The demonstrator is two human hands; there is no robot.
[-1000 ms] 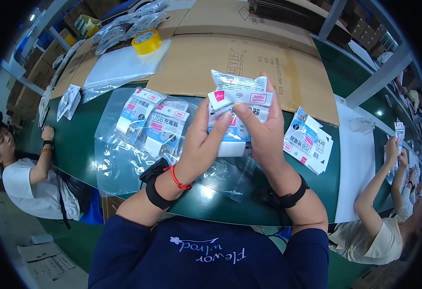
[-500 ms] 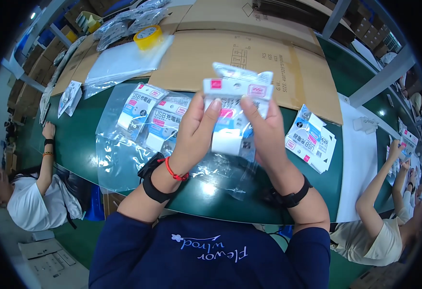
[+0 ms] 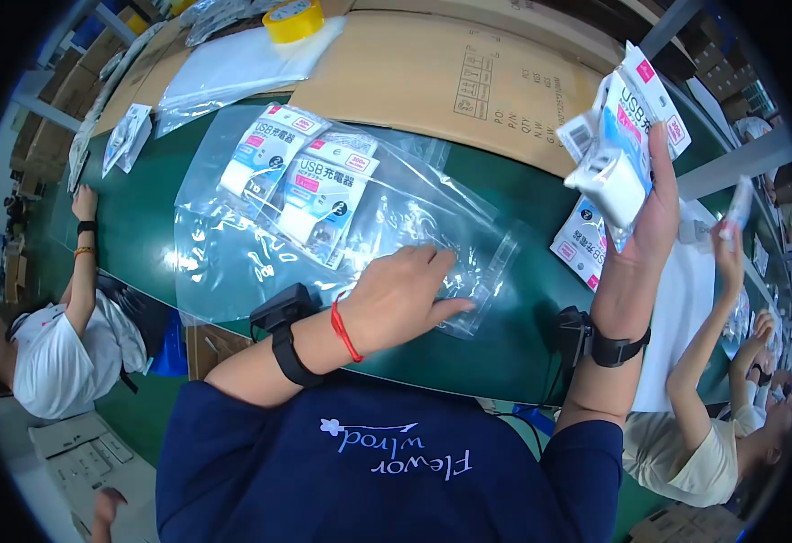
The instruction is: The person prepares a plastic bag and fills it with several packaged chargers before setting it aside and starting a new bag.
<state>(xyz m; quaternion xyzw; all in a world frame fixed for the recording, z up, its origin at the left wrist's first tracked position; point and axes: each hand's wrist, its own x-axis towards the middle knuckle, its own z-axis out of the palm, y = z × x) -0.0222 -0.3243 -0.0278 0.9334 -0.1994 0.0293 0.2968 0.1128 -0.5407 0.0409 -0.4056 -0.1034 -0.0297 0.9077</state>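
In my raised right hand (image 3: 654,204), fingers closed, are white, blue and pink packaged chargers (image 3: 622,127); a white charger block (image 3: 615,192) shows through the front pack. More than one pack seems to be in the grip, but the fingers hide how many. My left hand (image 3: 409,294) lies palm down on the lower part of a large clear plastic bag (image 3: 224,262), thumb stretched out and fingers loosely bent. Further up the bag are two groups of packs, a left one (image 3: 269,149) and a right one (image 3: 328,195). Another pack (image 3: 581,242) lies on the table below my right hand.
Flattened cardboard (image 3: 414,77) covers the table's far side. On it are clear bags (image 3: 233,68) and a yellow tape roll (image 3: 293,20). A small pack (image 3: 128,140) lies left. Co-workers sit at both sides, one with a hand (image 3: 85,204) on the green table (image 3: 142,226).
My hands have parted. The right has carried the packs up and right; the left has let go of them and come down onto the clear bag.
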